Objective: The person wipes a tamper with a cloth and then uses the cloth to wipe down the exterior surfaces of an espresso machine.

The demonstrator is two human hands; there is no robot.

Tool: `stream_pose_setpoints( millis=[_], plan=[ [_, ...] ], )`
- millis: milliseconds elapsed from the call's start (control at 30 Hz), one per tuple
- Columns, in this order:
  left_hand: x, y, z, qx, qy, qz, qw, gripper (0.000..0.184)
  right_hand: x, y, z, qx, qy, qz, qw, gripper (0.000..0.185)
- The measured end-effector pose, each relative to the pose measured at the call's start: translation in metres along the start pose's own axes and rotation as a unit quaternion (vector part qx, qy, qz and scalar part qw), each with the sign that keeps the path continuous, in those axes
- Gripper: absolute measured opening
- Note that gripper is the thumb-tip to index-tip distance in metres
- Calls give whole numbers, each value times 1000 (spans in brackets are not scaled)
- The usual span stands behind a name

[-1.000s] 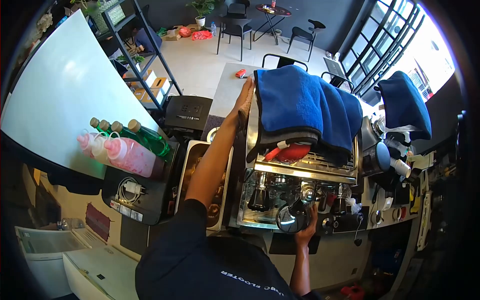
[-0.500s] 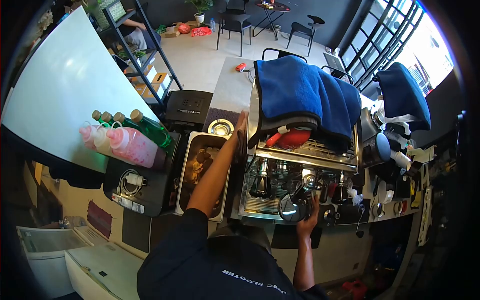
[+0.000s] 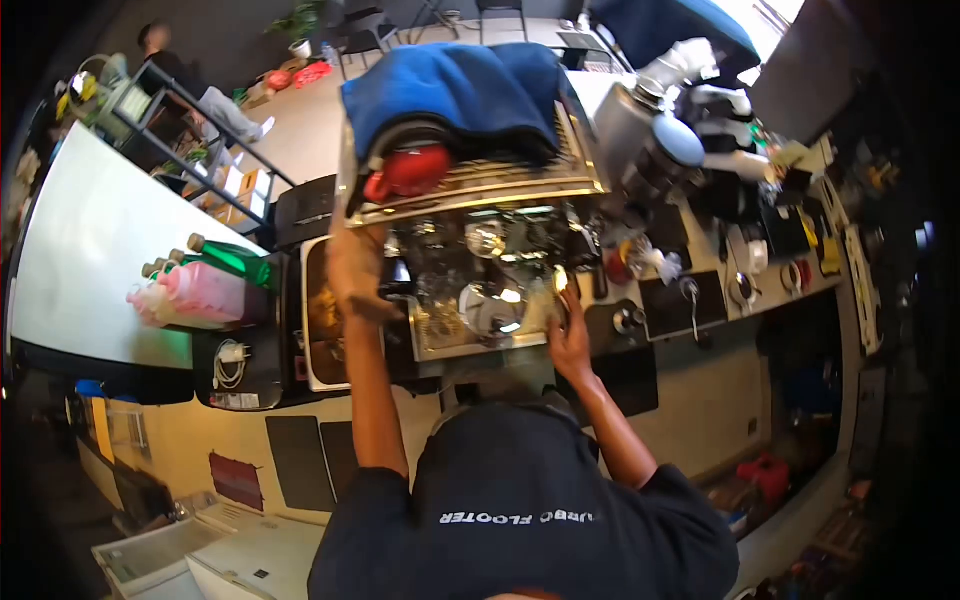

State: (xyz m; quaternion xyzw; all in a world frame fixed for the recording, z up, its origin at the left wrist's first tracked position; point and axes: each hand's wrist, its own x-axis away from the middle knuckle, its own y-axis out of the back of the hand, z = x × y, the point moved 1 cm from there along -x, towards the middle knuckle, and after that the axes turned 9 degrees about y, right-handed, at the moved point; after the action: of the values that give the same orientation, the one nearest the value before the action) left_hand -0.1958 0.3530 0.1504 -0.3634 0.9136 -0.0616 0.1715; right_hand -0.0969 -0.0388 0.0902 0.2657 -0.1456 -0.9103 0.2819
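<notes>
A metal espresso machine (image 3: pixel 480 196) stands in front of me, with a blue cloth (image 3: pixel 460 85) and a red object (image 3: pixel 415 170) on its top. My left hand (image 3: pixel 358 270) is at the machine's left front side, smeared by motion, so its fingers and any hold are unclear. Near the right front edge of the machine, by a shiny metal part, is my right hand (image 3: pixel 570 335), its fingers pointing up and partly apart. A round reflective disc (image 3: pixel 490 308) sits between the two hands, over the drip tray (image 3: pixel 435 345).
Left of the machine are a metal food pan (image 3: pixel 312 350), pink bottles (image 3: pixel 205 292) and green bottles (image 3: pixel 235 262). A grinder (image 3: pixel 625 130) and a black mat (image 3: pixel 685 305) lie to the right. A person (image 3: pixel 185 80) sits beyond the shelf.
The view has swung to the right and downward. My left hand has come back from the machine's far left side to its front. My right hand stays near the front right.
</notes>
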Motion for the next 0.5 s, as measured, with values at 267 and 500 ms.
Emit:
stream_pose_setpoints(
  millis=[267, 500],
  plan=[
    [164, -65, -92, -60, -181, -51, 980, 70, 5, 62, -11, -156, -10, 64, 986, 58],
    [247, -263, -116, -127, -310, -108, 936, 67, -1, 153, 64, -276, 126, 122, 945, 60]
  ],
)
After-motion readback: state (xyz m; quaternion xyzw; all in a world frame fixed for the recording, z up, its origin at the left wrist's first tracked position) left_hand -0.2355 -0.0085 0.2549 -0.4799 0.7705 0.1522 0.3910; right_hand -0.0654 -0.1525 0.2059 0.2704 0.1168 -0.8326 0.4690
